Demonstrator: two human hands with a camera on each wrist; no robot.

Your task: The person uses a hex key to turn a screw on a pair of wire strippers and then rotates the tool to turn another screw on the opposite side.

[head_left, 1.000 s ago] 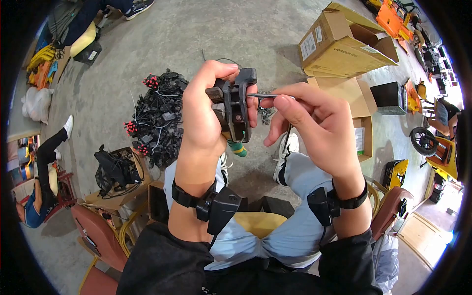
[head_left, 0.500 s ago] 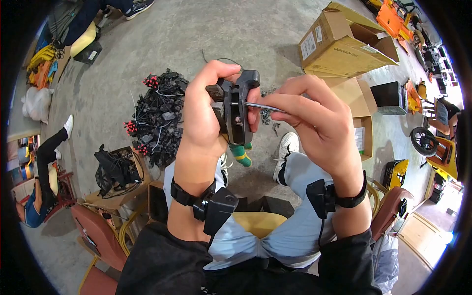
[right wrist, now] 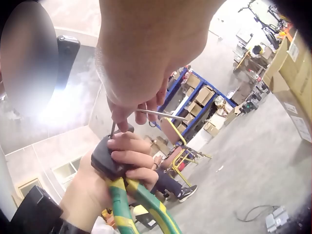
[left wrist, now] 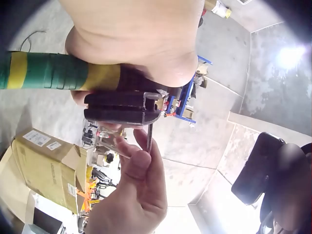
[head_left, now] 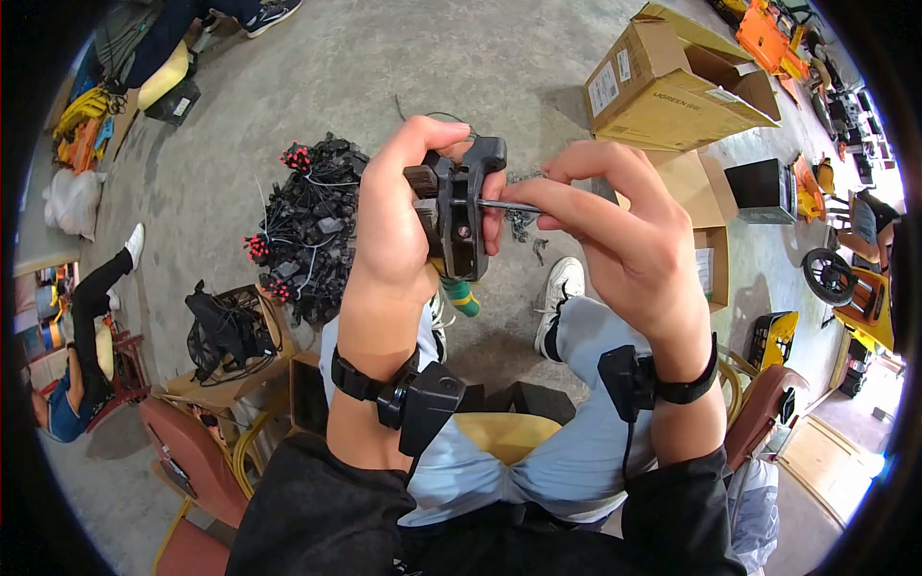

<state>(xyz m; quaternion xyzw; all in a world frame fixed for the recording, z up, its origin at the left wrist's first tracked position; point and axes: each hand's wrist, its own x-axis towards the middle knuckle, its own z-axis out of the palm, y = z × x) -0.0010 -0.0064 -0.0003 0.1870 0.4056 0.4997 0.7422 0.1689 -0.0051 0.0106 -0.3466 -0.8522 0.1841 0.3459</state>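
My left hand (head_left: pixel 396 216) grips a dark, slotted black part (head_left: pixel 468 211) upright before me, together with pliers whose handles (right wrist: pixel 122 202) are banded green and yellow. In the left wrist view one handle (left wrist: pixel 48 70) runs out beside the black part (left wrist: pixel 122 108). With its fingertips my right hand (head_left: pixel 624 235) pinches a thin metal hex key (head_left: pixel 509 204), its tip at the side of the black part. The right wrist view shows the key's other arm (right wrist: pixel 163 114) sticking out past the fingers; its bend is hidden by them.
On the floor ahead lies a heap of black pieces with red-tipped bundles (head_left: pixel 312 226). An open cardboard box (head_left: pixel 663 86) stands at far right, a black bag (head_left: pixel 226 331) at left. Chairs (head_left: pixel 197 466) flank me, and other people's legs (head_left: pixel 101 288) show at left.
My right hand has turned, its fingers now lying over the hex key and hiding the thumb. The key's tip has shifted slightly lower along the black part. My left hand has barely moved.
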